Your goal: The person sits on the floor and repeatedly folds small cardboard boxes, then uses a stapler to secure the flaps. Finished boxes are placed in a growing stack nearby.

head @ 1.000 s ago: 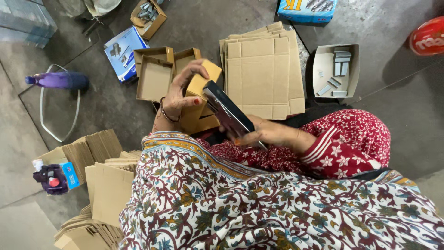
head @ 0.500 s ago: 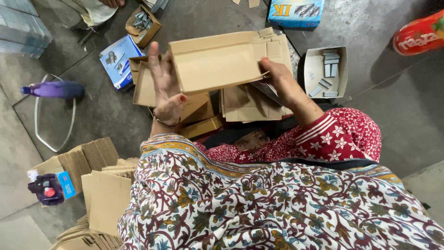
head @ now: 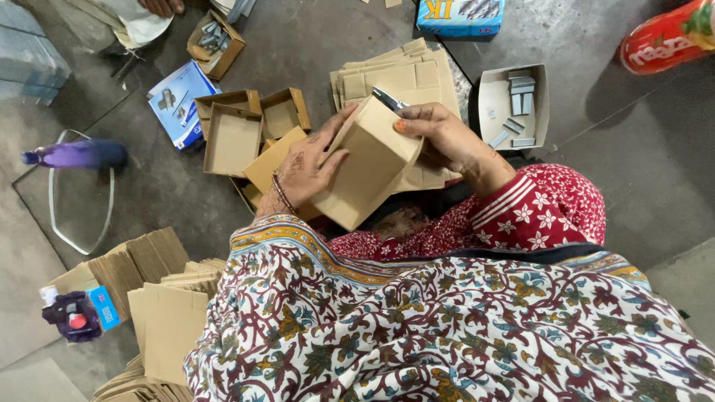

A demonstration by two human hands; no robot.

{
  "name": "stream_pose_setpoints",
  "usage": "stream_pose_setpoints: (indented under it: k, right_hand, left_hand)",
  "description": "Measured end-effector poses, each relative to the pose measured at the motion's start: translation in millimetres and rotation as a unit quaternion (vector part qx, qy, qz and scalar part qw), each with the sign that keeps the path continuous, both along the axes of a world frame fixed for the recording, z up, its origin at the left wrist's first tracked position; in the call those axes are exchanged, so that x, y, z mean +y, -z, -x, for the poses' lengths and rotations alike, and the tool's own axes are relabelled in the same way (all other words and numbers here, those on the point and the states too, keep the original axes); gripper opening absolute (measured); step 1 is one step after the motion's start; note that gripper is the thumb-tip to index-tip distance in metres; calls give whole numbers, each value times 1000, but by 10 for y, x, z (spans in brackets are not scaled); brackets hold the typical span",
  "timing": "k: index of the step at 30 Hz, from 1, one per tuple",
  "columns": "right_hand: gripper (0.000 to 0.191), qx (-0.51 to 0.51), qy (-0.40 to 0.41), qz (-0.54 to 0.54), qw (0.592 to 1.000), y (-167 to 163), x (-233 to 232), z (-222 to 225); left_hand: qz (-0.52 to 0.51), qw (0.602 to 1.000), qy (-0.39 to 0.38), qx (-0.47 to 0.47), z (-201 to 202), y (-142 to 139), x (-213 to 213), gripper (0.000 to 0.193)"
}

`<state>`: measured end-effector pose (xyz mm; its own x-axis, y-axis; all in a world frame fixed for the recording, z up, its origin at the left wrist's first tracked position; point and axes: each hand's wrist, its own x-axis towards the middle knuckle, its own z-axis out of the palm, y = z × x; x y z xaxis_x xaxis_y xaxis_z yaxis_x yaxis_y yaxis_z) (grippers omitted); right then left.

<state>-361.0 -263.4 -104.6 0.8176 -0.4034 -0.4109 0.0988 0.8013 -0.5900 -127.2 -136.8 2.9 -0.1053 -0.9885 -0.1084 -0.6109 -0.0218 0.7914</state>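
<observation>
I hold a folded brown cardboard box (head: 370, 167) in front of my lap with both hands. My left hand (head: 313, 160) presses flat against its left side, with bangles on the wrist. My right hand (head: 439, 134) grips its upper right corner, and a dark metal stapler (head: 389, 99) pokes out from behind that corner by my fingers. My patterned garment fills the lower part of the view.
Finished open brown boxes (head: 234, 134) lie left of my hands. A stack of flat cardboard blanks (head: 402, 74) lies behind, another stack (head: 164, 313) at lower left. A white tray of staples (head: 514, 104), blue cartons (head: 175, 100), a purple bottle (head: 78, 155) and a red bottle (head: 666, 37) surround them.
One second ago I held a dark flat thing over the boxes. Then I lifted a wide cardboard blank, which is now folded into a box shape and held lower, nearer my lap.
</observation>
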Motion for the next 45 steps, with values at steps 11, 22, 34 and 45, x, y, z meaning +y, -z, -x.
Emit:
stream_pose_setpoints:
  k: [11,22,34,45]
  right_hand:
    - [39,-120,85,-126,981,-3,170,-81]
    - [38,61,77,451,887,-230,374,-171]
    - [26,169,136,606,765,-154,297,-196]
    - [30,201,69,462,861,-50,208,-233]
  left_hand:
    - [-5,986,-146,81,176,295,34,46]
    - [-50,963,-258,57,115,732,70,49]
    - [-157,812,-166,537,217,504,153,54]
    - [-169,711,-184,657,278,638,159,71]
